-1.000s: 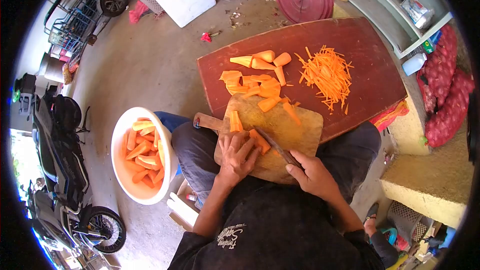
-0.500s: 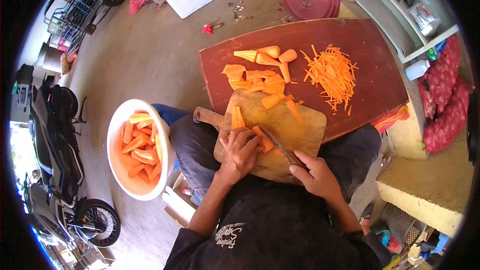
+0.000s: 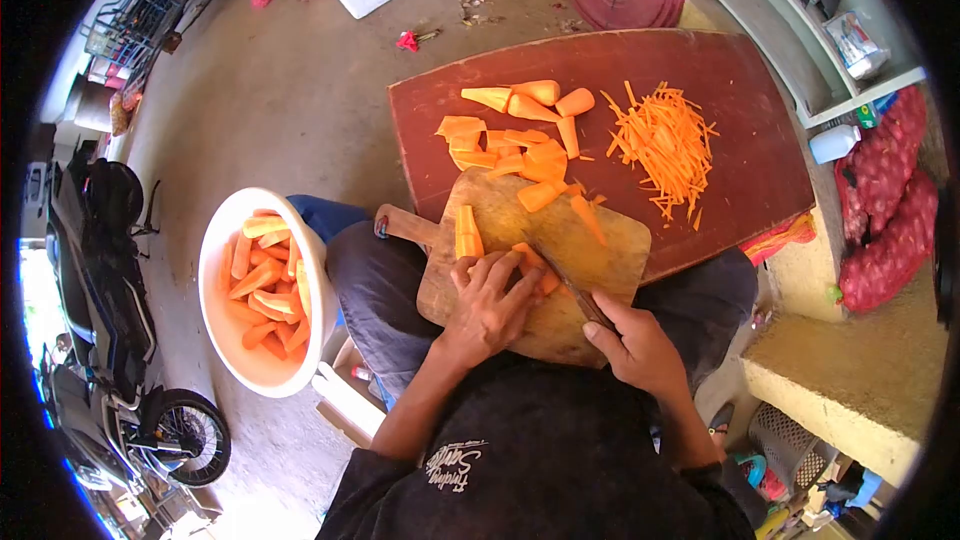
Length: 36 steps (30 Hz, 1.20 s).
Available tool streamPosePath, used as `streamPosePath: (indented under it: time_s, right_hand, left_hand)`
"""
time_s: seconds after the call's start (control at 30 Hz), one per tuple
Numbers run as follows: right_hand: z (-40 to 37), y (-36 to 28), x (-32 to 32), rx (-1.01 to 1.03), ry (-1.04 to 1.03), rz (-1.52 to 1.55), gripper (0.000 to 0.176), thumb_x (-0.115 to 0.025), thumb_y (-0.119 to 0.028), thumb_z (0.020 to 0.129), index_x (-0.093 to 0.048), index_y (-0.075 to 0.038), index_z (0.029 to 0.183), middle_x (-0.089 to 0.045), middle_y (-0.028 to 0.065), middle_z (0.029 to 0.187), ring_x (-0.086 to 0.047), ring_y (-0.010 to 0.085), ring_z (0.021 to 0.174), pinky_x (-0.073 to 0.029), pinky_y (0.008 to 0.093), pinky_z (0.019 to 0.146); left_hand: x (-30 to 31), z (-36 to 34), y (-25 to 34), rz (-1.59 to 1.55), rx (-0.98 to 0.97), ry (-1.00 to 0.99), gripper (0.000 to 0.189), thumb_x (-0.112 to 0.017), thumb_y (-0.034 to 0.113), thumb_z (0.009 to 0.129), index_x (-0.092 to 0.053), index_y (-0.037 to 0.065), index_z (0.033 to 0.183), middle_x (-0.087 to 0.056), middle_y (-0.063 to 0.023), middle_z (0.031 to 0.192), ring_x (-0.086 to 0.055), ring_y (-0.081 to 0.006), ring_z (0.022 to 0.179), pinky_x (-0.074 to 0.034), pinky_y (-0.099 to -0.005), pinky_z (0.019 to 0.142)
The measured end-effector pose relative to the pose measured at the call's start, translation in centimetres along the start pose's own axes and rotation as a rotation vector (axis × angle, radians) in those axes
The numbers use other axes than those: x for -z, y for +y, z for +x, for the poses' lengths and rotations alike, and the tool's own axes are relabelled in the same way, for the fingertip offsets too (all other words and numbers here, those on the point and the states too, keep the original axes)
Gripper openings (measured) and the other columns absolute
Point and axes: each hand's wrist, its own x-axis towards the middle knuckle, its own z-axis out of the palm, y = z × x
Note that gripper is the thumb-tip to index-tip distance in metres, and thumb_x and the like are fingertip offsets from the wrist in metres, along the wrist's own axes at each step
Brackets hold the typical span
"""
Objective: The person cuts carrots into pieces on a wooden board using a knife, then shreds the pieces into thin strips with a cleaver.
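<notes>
A wooden cutting board (image 3: 612, 232) rests across my lap, its handle pointing left. On it, the fingers of my left hand (image 3: 490, 308) press down on a carrot piece (image 3: 547, 278), partly covering it. My right hand (image 3: 637, 348) grips a knife (image 3: 572, 292), whose dark blade lies against that piece, close to my left fingertips. Just above my left hand lies a cut carrot length (image 3: 467, 230). Thicker carrot pieces (image 3: 545, 162) spill over the board's far edge, beside peeled whole carrots (image 3: 535, 108). A heap of thin carrot strips (image 3: 665, 145) sits farther right.
The reddish-brown table (image 3: 740, 90) extends beyond the board. To my left stands a white tub (image 3: 210, 305) of carrots. Red net sacks (image 3: 885, 240) and a concrete step (image 3: 830, 370) are at right. A motorcycle (image 3: 110, 320) is parked far left.
My left fingers have stretched forward and now cover more of the carrot piece. The knife stays against it, with only a small shift. The whole view has moved slightly.
</notes>
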Motion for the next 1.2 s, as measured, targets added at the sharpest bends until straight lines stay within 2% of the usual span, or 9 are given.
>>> streamPosePath:
  time_s: [0.03, 0.23, 0.4, 0.6, 0.73, 0.83, 0.93, 1.03, 1.2]
  right_hand:
    - [0.1, -0.2, -0.1, 0.015, 0.008, -0.012, 0.046, -0.067, -0.021, 0.108, -0.059, 0.005, 0.146, -0.072, 0.0334, 0.118, -0.072, 0.0506, 0.112, -0.057, 0.0500, 0.095]
    - [0.6, -1.4, -0.2, 0.041, -0.010, -0.020, 0.050, -0.068, -0.021, 0.107, -0.058, 0.007, 0.147, -0.073, 0.0318, 0.124, -0.071, 0.0509, 0.117, -0.057, 0.0507, 0.097]
    - [0.3, -1.3, -0.1, -0.021, 0.008, 0.057, 0.047, -0.067, -0.022, 0.109, -0.060, 0.010, 0.143, -0.075, 0.0320, 0.117, -0.075, 0.0468, 0.113, -0.058, 0.0465, 0.095]
    - [0.5, -0.4, 0.1, -0.099, 0.042, 0.146, 0.046, -0.066, -0.022, 0.110, -0.061, 0.012, 0.141, -0.074, 0.0335, 0.113, -0.077, 0.0449, 0.106, -0.058, 0.0445, 0.091]
    - [0.9, 0.1, 0.5, -0.043, 0.055, -0.067, 0.042, -0.066, -0.021, 0.108, -0.063, 0.010, 0.137, -0.073, 0.0338, 0.108, -0.075, 0.0504, 0.097, -0.059, 0.0496, 0.085]
    - [1.2, -0.2, 0.6, -0.027, 0.004, -0.199, 0.043, -0.066, -0.019, 0.105, -0.059, 0.005, 0.140, -0.071, 0.0332, 0.104, -0.072, 0.0536, 0.094, -0.058, 0.0563, 0.082]
    - [1.5, -1.3, 0.1, -0.089, 0.015, -0.324, 0.040, -0.066, -0.012, 0.102, -0.057, 0.002, 0.138, -0.069, 0.0290, 0.105, -0.068, 0.0520, 0.096, -0.055, 0.0508, 0.082]
    - [1.6, -1.3, -0.4, -0.108, -0.005, -0.330, 0.049, -0.065, -0.011, 0.101, -0.052, 0.001, 0.147, -0.070, 0.0308, 0.109, -0.070, 0.0526, 0.105, -0.056, 0.0550, 0.085]
    - [1.6, -1.5, -1.1, -0.020, -0.004, -0.355, 0.055, -0.065, -0.011, 0.101, -0.049, 0.000, 0.152, -0.071, 0.0315, 0.111, -0.071, 0.0524, 0.103, -0.057, 0.0566, 0.085]
  left_hand:
    - [0.0, -0.1, 0.0, -0.006, -0.011, -0.008, 0.044, -0.083, 0.014, 0.084, -0.077, 0.013, 0.128, -0.065, -0.0139, 0.133, -0.065, -0.0316, 0.120, -0.042, -0.0511, 0.105]
    - [-0.2, -0.5, -0.8, -0.025, -0.058, 0.002, 0.045, -0.086, 0.016, 0.084, -0.075, 0.010, 0.128, -0.065, -0.0142, 0.133, -0.065, -0.0324, 0.118, -0.046, -0.0498, 0.101]
    - [-0.1, -0.3, -0.9, -0.060, -0.050, 0.000, 0.045, -0.087, 0.016, 0.084, -0.074, 0.005, 0.125, -0.066, -0.0147, 0.128, -0.066, -0.0331, 0.114, -0.048, -0.0490, 0.101]
    - [0.3, 0.0, -0.5, -0.095, -0.024, 0.020, 0.042, -0.088, 0.014, 0.083, -0.074, 0.006, 0.122, -0.066, -0.0137, 0.127, -0.066, -0.0327, 0.113, -0.048, -0.0491, 0.101]
    - [0.1, -0.1, -0.7, -0.093, -0.029, 0.029, 0.041, -0.088, 0.015, 0.083, -0.075, 0.006, 0.121, -0.066, -0.0135, 0.127, -0.066, -0.0325, 0.113, -0.048, -0.0485, 0.101]
    - [0.2, 0.1, -0.6, -0.096, -0.031, 0.021, 0.041, -0.088, 0.015, 0.083, -0.075, 0.006, 0.121, -0.066, -0.0133, 0.127, -0.066, -0.0326, 0.113, -0.048, -0.0481, 0.100]
    - [0.0, 0.0, -0.7, -0.104, -0.030, 0.020, 0.040, -0.088, 0.015, 0.083, -0.075, 0.006, 0.121, -0.066, -0.0133, 0.128, -0.065, -0.0327, 0.113, -0.049, -0.0474, 0.098]
    - [0.0, 0.0, -0.8, -0.113, -0.034, 0.020, 0.041, -0.089, 0.015, 0.083, -0.076, 0.006, 0.121, -0.067, -0.0145, 0.128, -0.066, -0.0336, 0.113, -0.050, -0.0470, 0.096]
    - [0.0, -0.1, -0.8, -0.115, -0.024, 0.009, 0.043, -0.090, 0.016, 0.083, -0.077, 0.004, 0.122, -0.069, -0.0165, 0.128, -0.066, -0.0350, 0.112, -0.051, -0.0462, 0.094]
